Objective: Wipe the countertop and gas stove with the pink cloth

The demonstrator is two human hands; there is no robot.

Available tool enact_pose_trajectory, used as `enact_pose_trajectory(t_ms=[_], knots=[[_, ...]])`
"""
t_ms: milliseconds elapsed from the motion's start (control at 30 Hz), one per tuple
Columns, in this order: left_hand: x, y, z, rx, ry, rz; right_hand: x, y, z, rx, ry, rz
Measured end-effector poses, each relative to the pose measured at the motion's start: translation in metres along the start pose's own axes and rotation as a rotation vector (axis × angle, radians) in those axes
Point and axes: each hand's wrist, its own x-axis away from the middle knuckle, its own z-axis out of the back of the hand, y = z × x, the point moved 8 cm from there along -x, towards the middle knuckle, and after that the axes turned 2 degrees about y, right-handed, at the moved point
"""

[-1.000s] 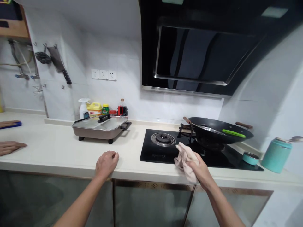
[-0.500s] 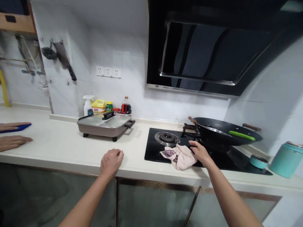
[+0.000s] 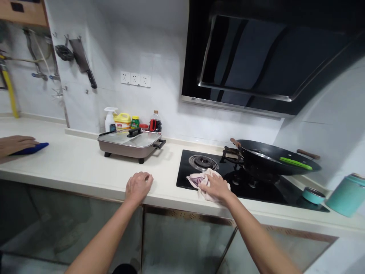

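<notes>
A pale pink cloth [image 3: 196,179] with a purple patch lies crumpled on the front left of the black gas stove [image 3: 265,192]. On top of it rests my right hand [image 3: 216,186], its fingers curled over the fabric. My left hand [image 3: 139,186] is loosely curled on the white counter [image 3: 94,167] near its front edge, with nothing visible in it. Behind the cloth is the round left burner [image 3: 203,163]. A black wok [image 3: 256,152] with wooden handles sits over the stove's right side, a bright green utensil handle [image 3: 295,163] across it.
An electric pan [image 3: 128,148] with a glass lid stands behind my left hand. Bottles and a yellow jug [image 3: 122,120] line the wall. A co-worker's hand [image 3: 18,144] presses a blue cloth [image 3: 34,148] at far left. A teal canister [image 3: 346,196] and lid [image 3: 313,195] are right.
My right hand has moved left from beside the pink cloth onto it. The co-worker's hand and blue cloth have shifted. My left hand stays on the counter; the view has tilted slightly.
</notes>
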Motion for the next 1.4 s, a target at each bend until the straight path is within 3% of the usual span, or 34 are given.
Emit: enact_pose_trajectory(t_ms=[167, 333, 433, 533, 733, 867, 967, 1067, 1233, 1400], knots=[[-0.002, -0.003, -0.004, 0.0, -0.004, -0.006, -0.001, -0.092, -0.027, 0.03, -0.134, 0.148], [-0.006, -0.008, -0.008, -0.024, 0.014, -0.049, 0.033, -0.187, -0.057, 0.069, -0.094, 0.515], [-0.008, -0.009, -0.009, -0.03, -0.001, -0.068, 0.062, -0.209, -0.059, 0.068, 0.027, 0.626], [-0.01, -0.01, -0.009, -0.029, -0.025, -0.044, 0.084, -0.205, -0.062, 0.118, 0.164, 0.646], [-0.012, -0.011, -0.006, -0.049, -0.068, 0.022, 0.105, -0.154, -0.072, 0.201, 0.458, 0.66], [-0.015, -0.013, -0.007, -0.029, -0.11, 0.043, 0.126, -0.1, -0.047, 0.212, 0.661, 0.709], [-0.016, -0.014, -0.008, -0.018, -0.141, 0.06, 0.145, -0.05, -0.02, 0.218, 0.736, 0.712], [-0.018, -0.015, -0.011, -0.023, -0.189, 0.078, 0.163, 0.002, 0.001, 0.278, 0.716, 0.688], [-0.022, -0.019, -0.018, -0.05, -0.213, 0.081, 0.182, 0.089, 0.03, 0.445, 0.555, 0.602], [-0.026, -0.02, -0.021, -0.096, -0.218, 0.073, 0.196, 0.184, 0.082, 0.528, 0.505, 0.426]])
